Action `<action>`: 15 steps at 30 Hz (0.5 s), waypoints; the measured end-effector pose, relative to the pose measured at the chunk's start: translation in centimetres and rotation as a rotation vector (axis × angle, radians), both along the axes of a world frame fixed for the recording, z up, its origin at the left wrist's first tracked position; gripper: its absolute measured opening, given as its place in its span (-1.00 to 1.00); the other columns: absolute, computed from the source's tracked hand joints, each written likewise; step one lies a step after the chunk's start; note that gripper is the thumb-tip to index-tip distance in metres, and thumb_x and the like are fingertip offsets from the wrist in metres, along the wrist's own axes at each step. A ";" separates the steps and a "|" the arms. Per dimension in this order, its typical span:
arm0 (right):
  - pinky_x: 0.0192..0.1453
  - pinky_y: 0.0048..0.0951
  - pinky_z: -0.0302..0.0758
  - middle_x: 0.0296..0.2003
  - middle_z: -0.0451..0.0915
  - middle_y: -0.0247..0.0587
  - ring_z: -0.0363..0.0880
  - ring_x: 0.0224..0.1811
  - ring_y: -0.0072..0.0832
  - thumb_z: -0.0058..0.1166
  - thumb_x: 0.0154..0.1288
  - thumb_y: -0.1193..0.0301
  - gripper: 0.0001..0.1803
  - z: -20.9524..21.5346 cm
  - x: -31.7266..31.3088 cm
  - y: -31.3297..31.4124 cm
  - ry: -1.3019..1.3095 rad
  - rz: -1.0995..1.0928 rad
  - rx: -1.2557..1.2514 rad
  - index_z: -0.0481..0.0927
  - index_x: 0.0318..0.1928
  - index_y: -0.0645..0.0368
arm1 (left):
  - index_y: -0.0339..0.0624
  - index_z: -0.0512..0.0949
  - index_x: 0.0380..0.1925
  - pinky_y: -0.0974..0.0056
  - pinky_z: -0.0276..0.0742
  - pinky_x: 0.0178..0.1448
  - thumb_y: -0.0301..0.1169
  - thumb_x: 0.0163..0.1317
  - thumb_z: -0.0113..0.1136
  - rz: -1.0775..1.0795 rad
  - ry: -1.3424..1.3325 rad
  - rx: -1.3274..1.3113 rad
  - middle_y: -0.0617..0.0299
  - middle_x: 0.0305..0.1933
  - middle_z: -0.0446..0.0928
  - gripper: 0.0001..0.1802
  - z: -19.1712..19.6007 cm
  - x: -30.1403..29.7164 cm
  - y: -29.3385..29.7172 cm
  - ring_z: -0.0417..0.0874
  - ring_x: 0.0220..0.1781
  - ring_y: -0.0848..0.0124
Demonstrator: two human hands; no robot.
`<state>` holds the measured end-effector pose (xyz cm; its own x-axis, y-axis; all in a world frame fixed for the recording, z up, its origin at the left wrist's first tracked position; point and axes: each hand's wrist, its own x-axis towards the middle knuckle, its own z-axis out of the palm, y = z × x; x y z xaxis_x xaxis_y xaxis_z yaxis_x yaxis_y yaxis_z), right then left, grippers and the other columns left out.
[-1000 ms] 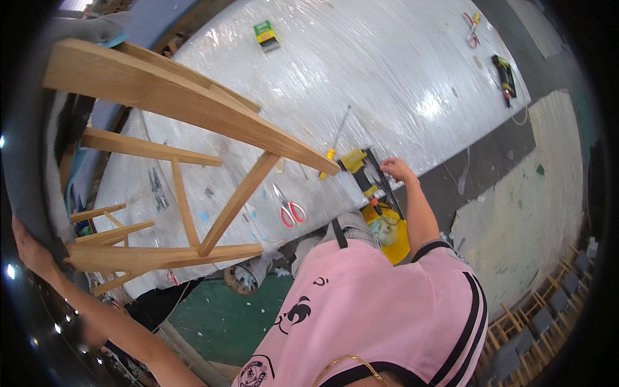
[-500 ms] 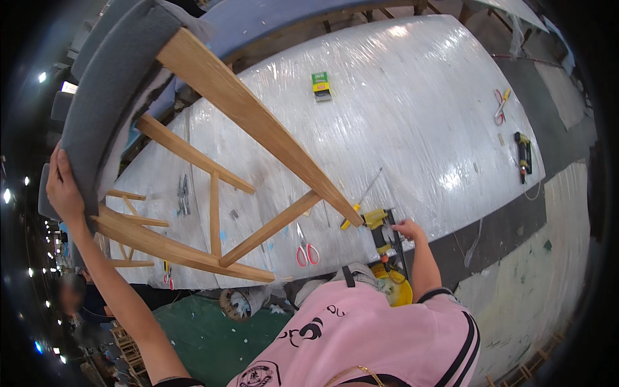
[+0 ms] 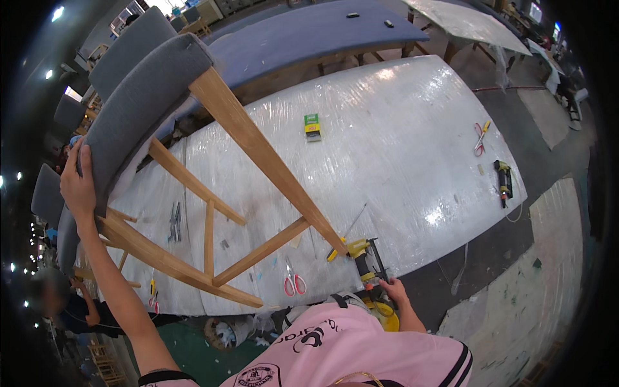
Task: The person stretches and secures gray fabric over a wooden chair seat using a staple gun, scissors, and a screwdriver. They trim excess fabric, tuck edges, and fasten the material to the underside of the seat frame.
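A grey upholstered chair (image 3: 145, 97) with bare wooden legs lies tipped over on the plastic-covered table (image 3: 400, 148), legs pointing toward the right and near side. My left hand (image 3: 78, 184) grips its padded edge, fingers laid along the fabric. At the near edge of the table lies a yellow-and-black staple gun (image 3: 362, 261), close to the tip of one chair leg. My right hand (image 3: 394, 291) is at the lower end of the gun's black magazine, fingers bent against it and partly hidden. A screwdriver (image 3: 335, 250) with a yellow handle lies beside the gun.
Red-handled scissors (image 3: 294, 284), pliers (image 3: 175, 222) and a green-and-yellow box (image 3: 312, 128) lie on the table. A second staple gun (image 3: 503, 184) and more scissors (image 3: 480, 138) are at its right. Below the edge stands a yellow bucket (image 3: 387, 317). A blue-covered table (image 3: 309, 42) stands behind.
My view has tilted up, showing more of the room. My right hand has slid down along the staple gun's magazine toward me. The chair and my left hand keep their hold and place.
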<state>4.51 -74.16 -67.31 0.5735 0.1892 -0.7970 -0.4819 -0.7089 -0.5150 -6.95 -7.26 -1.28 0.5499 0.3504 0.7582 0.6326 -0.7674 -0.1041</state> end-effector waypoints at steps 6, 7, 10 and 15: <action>-0.04 -0.18 0.59 -0.27 0.72 0.12 0.72 -0.20 -0.11 0.43 0.09 0.02 -0.38 15.8 5.4 0.0 -0.439 0.269 -0.050 0.65 -0.08 0.34 | -0.08 0.66 0.17 0.14 0.53 0.28 0.17 0.51 -0.01 -0.027 -0.026 -0.031 -0.01 0.13 0.70 -0.38 -0.1 0.5 -2.5 0.70 0.20 0.04; -0.05 -0.17 0.59 -0.28 0.72 0.11 0.72 -0.21 -0.09 0.43 0.09 0.03 -0.40 17.3 6.6 -0.2 -0.450 0.327 -0.041 0.66 -0.09 0.32 | -0.08 0.66 0.17 0.15 0.54 0.27 0.17 0.51 -0.01 -0.036 -0.024 -0.019 -0.01 0.12 0.70 -0.39 -0.1 0.6 -2.7 0.71 0.18 0.03; -0.08 -0.05 0.60 -0.27 0.73 0.07 0.72 -0.20 0.03 0.37 0.13 0.11 -0.55 21.6 10.2 1.2 -0.448 0.532 -0.059 0.68 -0.11 0.20 | -0.06 0.68 0.13 0.13 0.56 0.22 0.15 0.49 0.03 -0.051 -0.042 -0.001 -0.01 0.07 0.72 -0.41 0.1 0.8 -3.3 0.72 0.14 0.01; -0.07 0.01 0.63 -0.24 0.74 0.12 0.73 -0.18 0.06 0.18 0.29 0.17 -0.68 15.7 11.2 9.1 -0.731 0.785 -0.171 0.71 -0.17 0.18 | -0.07 0.70 0.10 0.12 0.58 0.20 0.16 0.47 0.05 -0.062 -0.055 -0.012 0.00 0.06 0.72 -0.42 -0.2 1.5 -3.3 0.73 0.11 0.02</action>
